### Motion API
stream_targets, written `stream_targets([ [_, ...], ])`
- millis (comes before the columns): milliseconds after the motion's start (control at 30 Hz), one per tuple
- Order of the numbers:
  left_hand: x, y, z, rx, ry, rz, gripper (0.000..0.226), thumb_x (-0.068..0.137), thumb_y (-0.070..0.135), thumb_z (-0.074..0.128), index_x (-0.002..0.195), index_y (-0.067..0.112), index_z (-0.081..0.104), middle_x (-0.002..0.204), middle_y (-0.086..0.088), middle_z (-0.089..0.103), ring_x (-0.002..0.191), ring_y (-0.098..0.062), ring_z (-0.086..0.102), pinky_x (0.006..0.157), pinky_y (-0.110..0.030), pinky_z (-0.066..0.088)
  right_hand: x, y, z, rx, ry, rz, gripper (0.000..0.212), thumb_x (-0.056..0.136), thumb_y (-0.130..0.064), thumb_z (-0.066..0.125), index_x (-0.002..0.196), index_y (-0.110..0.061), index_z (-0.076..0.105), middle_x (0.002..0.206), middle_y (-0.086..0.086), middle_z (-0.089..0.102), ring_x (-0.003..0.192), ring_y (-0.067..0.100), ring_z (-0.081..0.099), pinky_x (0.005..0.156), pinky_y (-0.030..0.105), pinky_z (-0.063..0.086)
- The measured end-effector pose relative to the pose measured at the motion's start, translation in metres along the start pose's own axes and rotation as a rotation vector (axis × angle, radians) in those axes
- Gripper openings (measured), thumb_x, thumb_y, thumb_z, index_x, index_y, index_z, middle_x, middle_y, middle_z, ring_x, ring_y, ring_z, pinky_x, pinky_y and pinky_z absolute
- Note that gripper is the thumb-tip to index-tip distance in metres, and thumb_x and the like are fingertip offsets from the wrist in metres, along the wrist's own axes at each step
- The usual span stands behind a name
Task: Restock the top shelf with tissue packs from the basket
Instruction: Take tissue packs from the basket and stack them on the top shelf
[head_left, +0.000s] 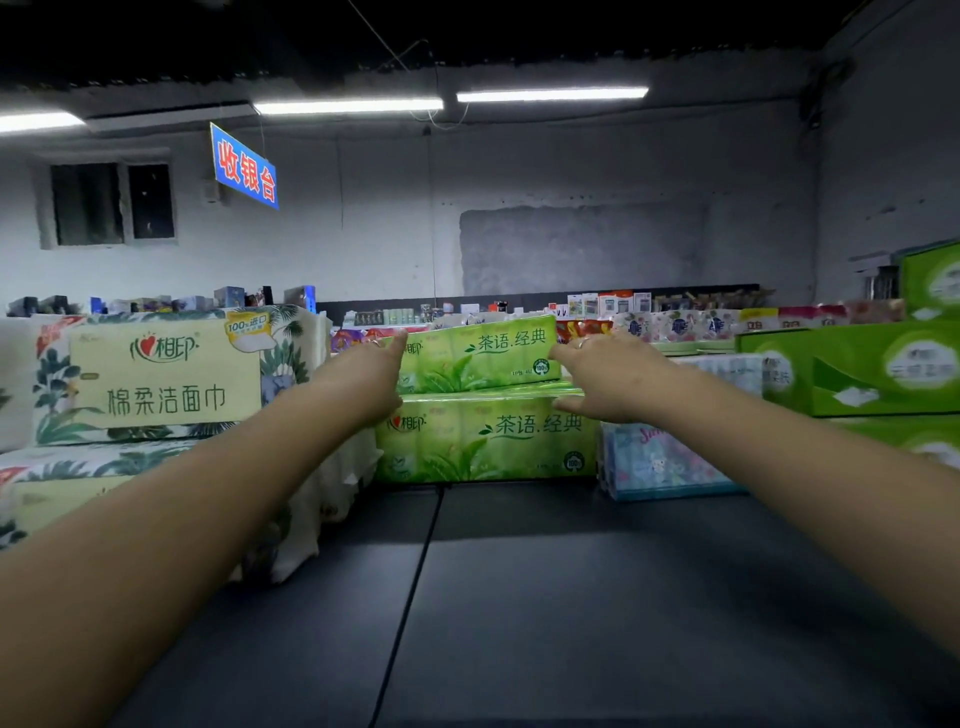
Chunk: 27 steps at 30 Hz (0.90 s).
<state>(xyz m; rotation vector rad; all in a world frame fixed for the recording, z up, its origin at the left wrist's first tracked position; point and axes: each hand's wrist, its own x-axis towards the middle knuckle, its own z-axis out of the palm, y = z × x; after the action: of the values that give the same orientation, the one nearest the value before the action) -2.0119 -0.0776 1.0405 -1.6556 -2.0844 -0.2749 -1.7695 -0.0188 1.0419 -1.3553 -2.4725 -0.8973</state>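
Two green tissue packs are stacked at the back of the dark top shelf (519, 597). The upper green pack (478, 356) lies slightly tilted on the lower green pack (488, 439). My left hand (371, 376) presses against the upper pack's left end, fingers spread above and below it. My right hand (605, 376) holds its right end the same way, a ring on one finger. Both arms reach forward over the shelf. The basket is out of sight.
Floral cream tissue packs (156, 374) are stacked at the left. A pale blue pack (660, 462) sits right of the green stack, with green tissue boxes (852, 366) further right. More goods line shelves behind. A blue sign (244, 166) hangs above.
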Motion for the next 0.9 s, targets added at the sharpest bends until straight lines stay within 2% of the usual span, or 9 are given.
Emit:
stream_targets([
  [100,-0.025,-0.003,-0.016,-0.055,0.05,0.061,0.087,0.093,0.022,0.061,0.154,0.015,0.0,0.149,-0.016,0.039,0.13,-0.031,0.045,0.1,-0.039,0.043,-0.024,-0.002,-0.007,0.095,0.071,0.042,0.062,0.094,-0.046,0.049,0.145,-0.018,0.028,0.131,0.009,0.055,0.121,0.028,0.05,0.098,0.041,0.041],
  [167,-0.043,-0.004,-0.024,-0.098,0.074,0.093,0.085,0.093,0.024,0.06,0.154,0.016,0.002,0.152,-0.016,0.033,0.134,-0.032,0.04,0.103,-0.04,0.039,-0.037,-0.004,-0.013,0.173,0.102,0.061,0.062,0.096,-0.041,0.049,0.148,-0.018,0.025,0.137,0.01,0.051,0.122,0.028,0.051,0.093,0.039,0.045],
  [267,-0.076,-0.008,-0.033,-0.188,0.1,0.117,0.081,0.093,0.025,0.06,0.154,0.016,0.007,0.149,-0.018,0.036,0.131,-0.034,0.043,0.103,-0.041,0.039,-0.059,-0.015,-0.025,0.341,0.129,0.099,0.065,0.096,-0.039,0.049,0.15,-0.018,0.02,0.15,0.008,0.038,0.131,0.026,0.044,0.098,0.038,0.043],
  [367,-0.106,-0.013,-0.039,-0.226,0.169,0.155,0.076,0.093,0.022,0.059,0.153,0.017,0.012,0.147,-0.018,0.04,0.128,-0.034,0.045,0.102,-0.043,0.041,-0.085,-0.028,-0.037,0.619,0.186,0.155,0.062,0.097,-0.036,0.051,0.149,-0.018,0.024,0.149,0.004,0.04,0.131,0.022,0.043,0.102,0.033,0.037],
  [533,-0.165,-0.034,-0.045,-0.406,0.259,0.14,0.073,0.093,0.022,0.06,0.152,0.016,0.019,0.149,-0.014,0.04,0.132,-0.03,0.042,0.105,-0.036,0.034,-0.132,-0.061,-0.045,1.015,0.274,0.237,0.055,0.096,-0.031,0.053,0.145,-0.019,0.032,0.146,0.001,0.044,0.132,0.016,0.042,0.104,0.031,0.033],
  [633,-0.192,-0.051,-0.046,-0.505,0.247,0.123,0.063,0.092,0.018,0.06,0.147,0.015,0.03,0.141,-0.014,0.05,0.128,-0.029,0.046,0.101,-0.032,0.035,-0.156,-0.083,-0.045,1.104,0.263,0.267,0.056,0.094,-0.029,0.056,0.144,-0.018,0.034,0.145,0.003,0.044,0.131,0.017,0.043,0.106,0.033,0.034],
  [700,-0.208,-0.061,-0.045,-0.587,0.196,0.114,0.058,0.091,0.014,0.061,0.144,0.014,0.037,0.14,-0.009,0.052,0.129,-0.025,0.048,0.103,-0.032,0.035,-0.171,-0.099,-0.043,1.122,0.248,0.289,0.058,0.093,-0.029,0.058,0.145,-0.017,0.034,0.145,0.003,0.045,0.13,0.017,0.044,0.104,0.03,0.034],
  [900,-0.263,-0.071,-0.05,-0.757,0.164,0.041,0.056,0.09,0.017,0.063,0.141,0.02,0.039,0.132,-0.006,0.056,0.119,-0.025,0.054,0.097,-0.036,0.042,-0.216,-0.121,-0.057,1.217,0.252,0.37,0.054,0.092,-0.031,0.058,0.142,-0.021,0.039,0.141,0.001,0.049,0.125,0.015,0.047,0.106,0.036,0.039],
])
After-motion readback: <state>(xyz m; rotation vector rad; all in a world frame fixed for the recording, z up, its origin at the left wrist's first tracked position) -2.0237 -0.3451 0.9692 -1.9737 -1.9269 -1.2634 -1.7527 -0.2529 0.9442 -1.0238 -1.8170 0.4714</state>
